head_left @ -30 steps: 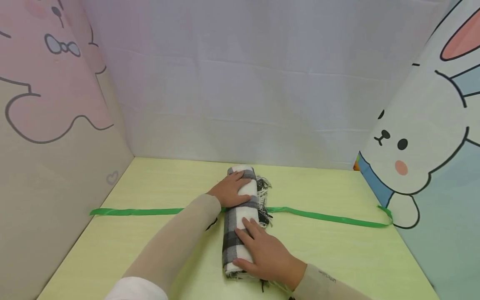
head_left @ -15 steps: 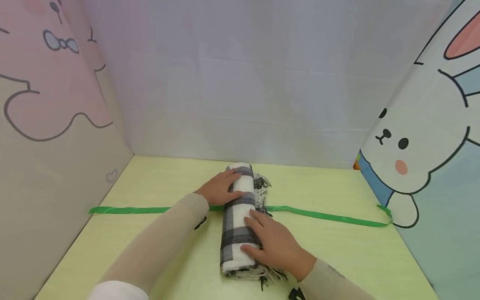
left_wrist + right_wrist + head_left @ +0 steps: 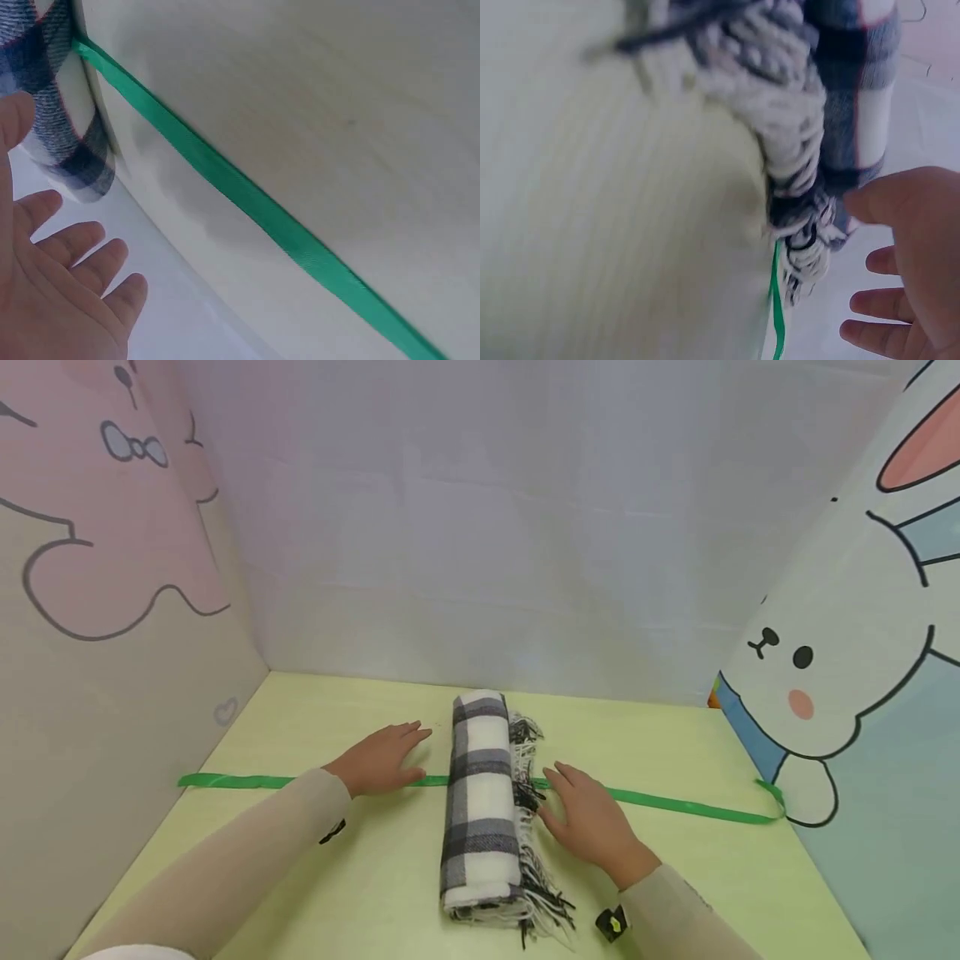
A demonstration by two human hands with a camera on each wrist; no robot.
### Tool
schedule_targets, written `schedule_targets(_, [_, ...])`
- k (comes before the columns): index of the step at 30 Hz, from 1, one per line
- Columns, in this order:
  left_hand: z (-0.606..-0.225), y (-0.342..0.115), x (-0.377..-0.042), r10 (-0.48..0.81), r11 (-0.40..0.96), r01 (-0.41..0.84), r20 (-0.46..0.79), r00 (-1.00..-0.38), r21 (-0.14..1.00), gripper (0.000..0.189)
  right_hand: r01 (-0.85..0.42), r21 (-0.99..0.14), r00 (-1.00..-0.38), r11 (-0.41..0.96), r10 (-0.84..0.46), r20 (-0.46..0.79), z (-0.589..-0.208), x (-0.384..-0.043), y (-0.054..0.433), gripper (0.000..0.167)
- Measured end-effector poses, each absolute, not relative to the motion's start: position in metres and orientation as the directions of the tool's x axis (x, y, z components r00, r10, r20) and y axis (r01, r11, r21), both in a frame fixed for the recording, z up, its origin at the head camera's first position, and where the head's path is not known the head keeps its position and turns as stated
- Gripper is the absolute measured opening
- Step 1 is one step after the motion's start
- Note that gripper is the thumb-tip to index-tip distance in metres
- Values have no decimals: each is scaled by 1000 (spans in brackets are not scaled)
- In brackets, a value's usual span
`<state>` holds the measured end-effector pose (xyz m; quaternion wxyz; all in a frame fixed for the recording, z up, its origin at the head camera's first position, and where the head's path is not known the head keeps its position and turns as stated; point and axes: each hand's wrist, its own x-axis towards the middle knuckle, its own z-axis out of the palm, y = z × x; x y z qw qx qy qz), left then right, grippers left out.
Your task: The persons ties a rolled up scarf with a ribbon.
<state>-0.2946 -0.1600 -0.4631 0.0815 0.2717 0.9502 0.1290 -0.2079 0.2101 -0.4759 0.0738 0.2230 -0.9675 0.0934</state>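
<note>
Where the rolled plaid blanket (image 3: pixel 482 810) lies centred on the table (image 3: pixel 637 735), we see the right hand (image 3: pixel 591 818) just right of its fringe (image 3: pixel 537 885), fingers extended, holding nothing; farther, on the blanket's left, the left hand (image 3: pixel 377 762) is likewise extended and empty. A green ribbon (image 3: pixel 682 806) runs beneath.

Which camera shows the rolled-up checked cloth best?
The head view: it shows the rolled-up checked cloth unobstructed, end to end. The left wrist view catches only part, in the upper left corner; the right wrist view shows a cropped part, with fringe close up.
</note>
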Motion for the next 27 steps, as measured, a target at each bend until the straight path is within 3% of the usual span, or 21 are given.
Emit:
schedule_targets(7, [-463, -163, -271, 505, 840, 471, -69, -861, 268, 70, -460, 6, -869, 888, -452, 202, -483, -230, 216, 57])
schedule_targets(16, [-478, -145, -271, 518, 839, 501, -29, -855, 211, 49, -450, 28, -883, 893, -449, 137, -488, -248, 214, 29])
schedule_targets(27, [-491, -132, -280, 482, 843, 447, -51, -874, 299, 36, -478, 99, -864, 873, -488, 122, -497, -261, 214, 8])
